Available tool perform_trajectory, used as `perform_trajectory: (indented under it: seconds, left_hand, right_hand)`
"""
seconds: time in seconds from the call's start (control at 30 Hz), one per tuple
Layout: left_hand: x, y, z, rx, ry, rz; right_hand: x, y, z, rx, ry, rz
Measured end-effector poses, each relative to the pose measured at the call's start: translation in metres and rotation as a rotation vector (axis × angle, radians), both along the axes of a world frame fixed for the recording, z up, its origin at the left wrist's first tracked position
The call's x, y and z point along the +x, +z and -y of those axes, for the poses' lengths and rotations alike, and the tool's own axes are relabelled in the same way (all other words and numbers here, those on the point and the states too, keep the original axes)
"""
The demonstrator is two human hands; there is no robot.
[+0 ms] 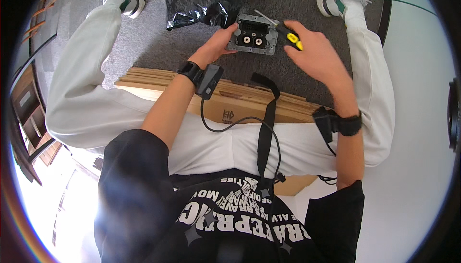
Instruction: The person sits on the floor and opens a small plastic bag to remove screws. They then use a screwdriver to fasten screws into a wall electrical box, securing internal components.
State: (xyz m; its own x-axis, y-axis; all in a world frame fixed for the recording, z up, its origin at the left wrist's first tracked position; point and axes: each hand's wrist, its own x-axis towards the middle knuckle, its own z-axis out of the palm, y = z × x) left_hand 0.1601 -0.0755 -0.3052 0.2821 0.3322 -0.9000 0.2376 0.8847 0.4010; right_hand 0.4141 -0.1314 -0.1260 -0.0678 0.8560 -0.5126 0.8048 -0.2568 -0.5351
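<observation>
A square grey device housing (257,49) with a dark inside and two round white-rimmed parts is held at its left edge by my left hand (217,47). The fingers of that hand are closed on the rim. My right hand (314,54) grips a screwdriver (291,37) with a black and yellow handle. Its metal shaft points up and left, passing over the housing's upper right corner. I cannot tell whether the tip touches the housing.
A crumpled black plastic bag (204,3) lies just beyond my left hand on the grey carpet (149,47). Stacked flat cardboard (283,104) lies between my legs. A black strap (267,133) and a cable (230,127) hang near my lap. A white wall (418,119) rises at the right.
</observation>
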Motion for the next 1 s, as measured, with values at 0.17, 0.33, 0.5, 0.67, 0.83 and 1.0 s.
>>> perform_trajectory:
  seconds: [0.17, 0.33, 0.5, 0.67, 0.83, 1.0]
  left_hand:
    - [0.0, 0.003, -0.008, 0.092, -0.244, -0.057]
    - [0.021, 0.026, -0.002, 0.363, -0.337, 0.042]
    - [0.049, 0.045, 0.005, 0.418, -0.55, -0.111]
    - [0.053, 0.045, 0.006, 0.439, -0.506, -0.12]
    - [0.047, 0.035, 0.001, 0.515, -0.488, -0.106]
    - [0.046, 0.03, -0.001, 0.571, -0.415, -0.079]
  right_hand:
    - [0.023, 0.025, 0.015, -0.118, -0.004, 0.106]
    - [0.043, 0.029, 0.022, -0.114, -0.046, 0.069]
    - [0.054, 0.035, 0.025, -0.024, -0.122, -0.044]
    - [0.057, 0.037, 0.029, -0.029, -0.13, -0.027]
    - [0.051, 0.02, 0.031, -0.001, -0.144, -0.077]
    - [0.044, 0.004, 0.032, 0.087, -0.13, -0.069]
